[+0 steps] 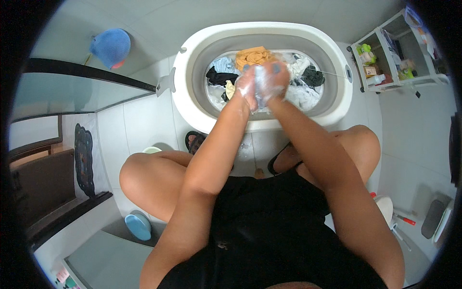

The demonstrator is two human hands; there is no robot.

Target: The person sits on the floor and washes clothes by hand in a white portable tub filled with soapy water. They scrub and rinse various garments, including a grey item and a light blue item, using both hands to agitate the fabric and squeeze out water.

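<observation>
Both my hands are together over a white and grey plastic tub [184,104]. My left hand [247,86] and my right hand [275,81] grip a soapy, light grey-blue cloth [259,81] between them; suds coat the fingers. Behind them in the tub lies an orange-yellow cloth [252,56]. To the left are a light blue cloth [224,65], a black cloth [220,77] and a cream cloth [230,89]. On the right are a white cloth [299,67] and a dark grey cloth [312,76], beside foamy water [303,97]. My hands blur slightly, so their finger positions are unclear.
A wheeled white shelf rack [397,85] with bottles and boxes stands at the upper right. A blue mesh item [111,47] hangs on the upper-left wall. A light blue basin [138,227] sits at the lower left, and a dark mat [84,159] hangs near the doorway.
</observation>
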